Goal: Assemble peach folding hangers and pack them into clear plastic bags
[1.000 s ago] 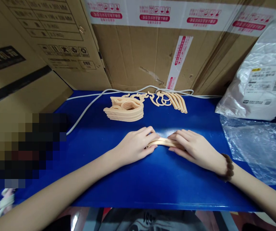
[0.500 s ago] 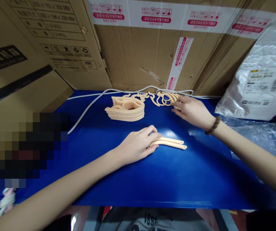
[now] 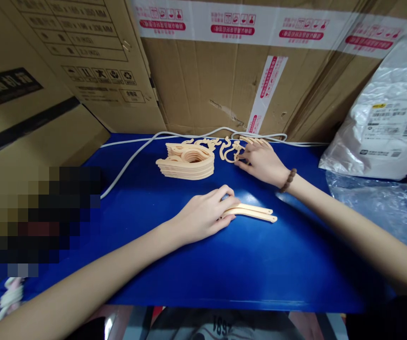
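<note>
Left hand (image 3: 212,213) pinching two strips (image 3: 255,213) by their left ends, free ends jutting right of its fingers; right hand (image 3: 263,163) with bent fingers at the hooks (image 3: 230,161), grip unclear; stack (image 3: 187,171) beyond the left fingers.

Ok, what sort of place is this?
Likely a worktable in a storeroom or packing area: cardboard boxes stand behind the blue tabletop, a labelled white bag is at the right, and matching beige pieces lie stacked.
</note>
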`<state>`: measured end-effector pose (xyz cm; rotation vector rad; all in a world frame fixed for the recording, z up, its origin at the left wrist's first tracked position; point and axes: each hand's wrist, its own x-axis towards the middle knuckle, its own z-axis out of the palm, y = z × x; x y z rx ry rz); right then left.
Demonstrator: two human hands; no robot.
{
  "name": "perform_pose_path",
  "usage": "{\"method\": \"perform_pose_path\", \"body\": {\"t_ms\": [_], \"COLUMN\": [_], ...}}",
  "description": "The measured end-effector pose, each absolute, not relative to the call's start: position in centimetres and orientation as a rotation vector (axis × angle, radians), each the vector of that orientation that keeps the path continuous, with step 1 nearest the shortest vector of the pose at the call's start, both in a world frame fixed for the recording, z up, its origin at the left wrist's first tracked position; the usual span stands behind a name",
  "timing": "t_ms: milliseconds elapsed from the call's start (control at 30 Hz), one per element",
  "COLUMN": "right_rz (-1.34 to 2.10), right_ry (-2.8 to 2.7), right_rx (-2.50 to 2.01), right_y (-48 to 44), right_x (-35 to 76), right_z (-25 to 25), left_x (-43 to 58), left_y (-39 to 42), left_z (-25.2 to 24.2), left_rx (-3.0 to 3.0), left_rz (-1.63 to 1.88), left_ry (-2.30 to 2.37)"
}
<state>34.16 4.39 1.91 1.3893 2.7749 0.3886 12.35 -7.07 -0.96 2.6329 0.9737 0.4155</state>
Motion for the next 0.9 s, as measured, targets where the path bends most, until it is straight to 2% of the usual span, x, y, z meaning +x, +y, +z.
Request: {"method": "perform_pose_path", "body": {"t_ms": [233, 533, 700, 833, 900], "right_rz": [0.515, 0.496, 0.375, 0.250, 0.078], "right_ry": [2.835, 2.840, 2.919, 3.062, 3.150], "right_rx": [1.204, 0.850, 0.920, 1.140, 1.286], "right_y": [6.0, 7.3, 7.8, 6.2, 4.4], "right_x": [34.3, 31.9, 32.2, 33.1, 33.4], "right_z": [2.9, 3.4, 4.5, 5.5, 5.3], "left_x": [12.4, 12.4, 12.5, 12.7, 12.7], "left_y": [-7.2, -7.3, -7.3, -7.3, -7.3], "left_z": [-1.0, -0.2, -0.2, -0.1, -0.1], "left_rx": [2.609, 2.680, 2.733, 2.753, 2.769], "left_rz": [0.423, 0.304, 0.284, 0.271, 0.256], "left_ry": [0.981, 0.920, 0.906, 0.904, 0.913]}}
